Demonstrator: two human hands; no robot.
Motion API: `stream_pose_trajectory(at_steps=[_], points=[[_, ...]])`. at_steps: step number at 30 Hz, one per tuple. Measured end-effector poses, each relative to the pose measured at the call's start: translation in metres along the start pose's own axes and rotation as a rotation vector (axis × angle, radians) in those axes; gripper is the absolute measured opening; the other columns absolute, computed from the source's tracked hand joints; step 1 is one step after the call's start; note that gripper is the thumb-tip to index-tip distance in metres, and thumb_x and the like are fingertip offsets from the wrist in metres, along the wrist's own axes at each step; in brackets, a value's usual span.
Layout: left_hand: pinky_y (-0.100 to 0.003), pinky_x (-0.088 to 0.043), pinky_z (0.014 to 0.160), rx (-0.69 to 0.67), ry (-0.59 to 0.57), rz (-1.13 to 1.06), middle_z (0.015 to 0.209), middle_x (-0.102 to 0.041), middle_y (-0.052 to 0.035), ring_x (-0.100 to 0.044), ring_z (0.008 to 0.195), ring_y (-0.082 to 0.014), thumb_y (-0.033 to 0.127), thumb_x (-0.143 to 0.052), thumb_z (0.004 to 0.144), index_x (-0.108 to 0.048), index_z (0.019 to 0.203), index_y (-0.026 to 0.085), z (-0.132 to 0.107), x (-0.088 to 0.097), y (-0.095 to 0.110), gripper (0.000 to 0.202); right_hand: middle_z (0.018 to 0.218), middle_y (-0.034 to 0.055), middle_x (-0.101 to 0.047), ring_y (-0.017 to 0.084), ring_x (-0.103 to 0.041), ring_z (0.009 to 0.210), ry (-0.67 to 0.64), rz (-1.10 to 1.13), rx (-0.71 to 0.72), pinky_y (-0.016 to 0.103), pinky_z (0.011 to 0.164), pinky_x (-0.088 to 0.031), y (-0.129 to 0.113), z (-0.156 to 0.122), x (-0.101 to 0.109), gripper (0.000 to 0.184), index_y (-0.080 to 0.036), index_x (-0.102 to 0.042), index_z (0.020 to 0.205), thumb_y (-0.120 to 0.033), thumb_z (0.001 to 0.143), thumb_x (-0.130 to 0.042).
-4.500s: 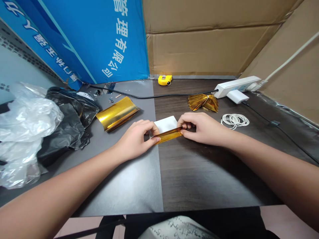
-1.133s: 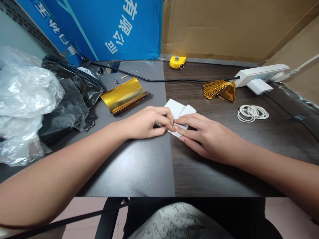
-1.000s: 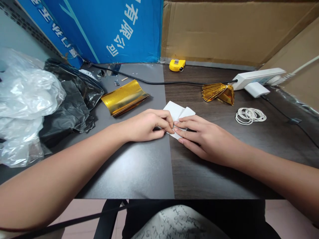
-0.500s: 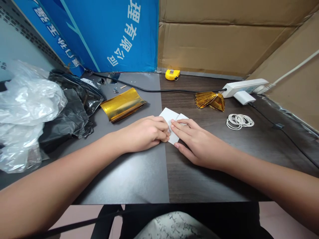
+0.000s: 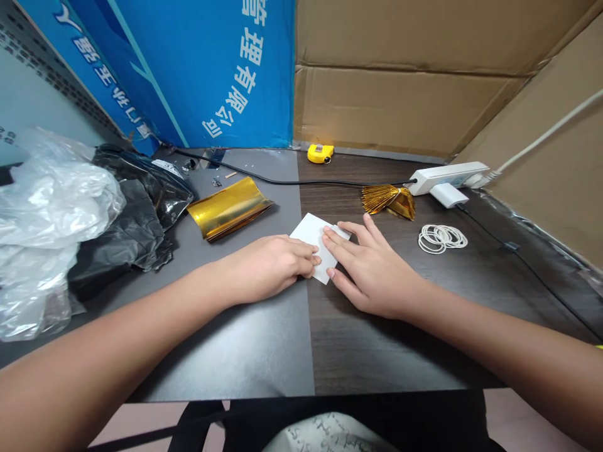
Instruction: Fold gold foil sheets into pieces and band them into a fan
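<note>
A folded piece of white paper (image 5: 307, 230) lies on the desk between my two hands. My left hand (image 5: 287, 262) is closed at its left side, with curled fingers pressed together on the paper; the thumb is mostly hidden. Spread across the paper's right part is my right hand (image 5: 367, 267), its fingertips lying flat on the surface and its thumb at the near edge. A curled stack of gold foil sheets (image 5: 228, 207) rests beyond my left hand. Past my right hand is a pleated gold foil bundle (image 5: 384, 198), bound near one end.
White rubber bands (image 5: 441, 239) lie to the right. A power strip (image 5: 447, 176) with a plugged-in charger (image 5: 448, 195) and cables sits behind them. The yellow tape measure (image 5: 320, 153) is by the cardboard wall (image 5: 405, 107). Clear plastic (image 5: 51, 201) and black bags (image 5: 136, 220) crowd the left.
The right fingers have spread and more of the paper's fold lies flat under them. The left fingers have shifted slightly on the paper. The whole view has tilted up a little.
</note>
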State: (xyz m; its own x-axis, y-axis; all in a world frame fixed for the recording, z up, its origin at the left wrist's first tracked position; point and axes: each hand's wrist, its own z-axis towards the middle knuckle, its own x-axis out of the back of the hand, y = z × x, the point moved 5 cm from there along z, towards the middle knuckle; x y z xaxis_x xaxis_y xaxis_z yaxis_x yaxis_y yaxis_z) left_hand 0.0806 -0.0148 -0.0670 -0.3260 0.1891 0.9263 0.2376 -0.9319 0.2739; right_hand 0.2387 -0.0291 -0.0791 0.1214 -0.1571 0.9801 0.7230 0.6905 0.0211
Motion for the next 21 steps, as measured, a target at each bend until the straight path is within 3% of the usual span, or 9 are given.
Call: stream_pose_trajectory(at_steps=[7, 10, 15, 21], points=[[-0.035, -0.056, 0.095, -0.001, -0.004, -0.019, 0.104, -0.077, -0.0066, -0.07, 0.114, -0.0231, 0.004, -0.056, 0.089, -0.071, 0.088, 0.017, 0.0, 0.003, -0.001, 0.019, 0.148, 0.0138, -0.054, 0.044, -0.042, 0.138, -0.044, -0.012, -0.088, 0.077, 0.114, -0.026, 0.031, 0.013, -0.006, 0.052, -0.003, -0.055, 0.142, -0.032, 0.102, -0.038], [-0.036, -0.054, 0.098, -0.019, 0.009, -0.038, 0.107, -0.077, -0.0069, -0.07, 0.114, -0.0233, 0.005, -0.056, 0.089, -0.072, 0.092, 0.017, -0.001, 0.004, -0.002, 0.02, 0.146, 0.0172, -0.056, 0.041, -0.043, 0.14, 0.012, -0.014, -0.057, 0.073, 0.116, -0.028, 0.029, 0.017, -0.002, 0.05, -0.002, -0.058, 0.139, -0.031, 0.102, -0.041], [-0.038, -0.055, 0.096, -0.063, 0.047, -0.056, 0.112, -0.076, -0.0095, -0.069, 0.109, -0.024, 0.011, -0.054, 0.095, -0.073, 0.102, 0.015, -0.001, 0.0, 0.001, 0.021, 0.136, 0.0195, -0.064, 0.035, -0.059, 0.128, 0.091, 0.105, 0.005, 0.055, 0.108, -0.051, 0.013, 0.016, 0.001, 0.041, -0.002, -0.066, 0.128, -0.024, 0.099, -0.048], [-0.036, -0.051, 0.097, 0.042, 0.17, -0.1, 0.113, -0.072, -0.0099, -0.064, 0.109, -0.0203, 0.011, -0.052, 0.094, -0.074, 0.106, 0.018, -0.003, 0.013, -0.008, 0.025, 0.147, 0.0182, -0.055, 0.029, -0.05, 0.141, 0.022, 0.259, 0.138, 0.052, 0.117, -0.043, 0.017, 0.016, -0.009, 0.041, -0.008, -0.062, 0.135, -0.021, 0.101, -0.043]])
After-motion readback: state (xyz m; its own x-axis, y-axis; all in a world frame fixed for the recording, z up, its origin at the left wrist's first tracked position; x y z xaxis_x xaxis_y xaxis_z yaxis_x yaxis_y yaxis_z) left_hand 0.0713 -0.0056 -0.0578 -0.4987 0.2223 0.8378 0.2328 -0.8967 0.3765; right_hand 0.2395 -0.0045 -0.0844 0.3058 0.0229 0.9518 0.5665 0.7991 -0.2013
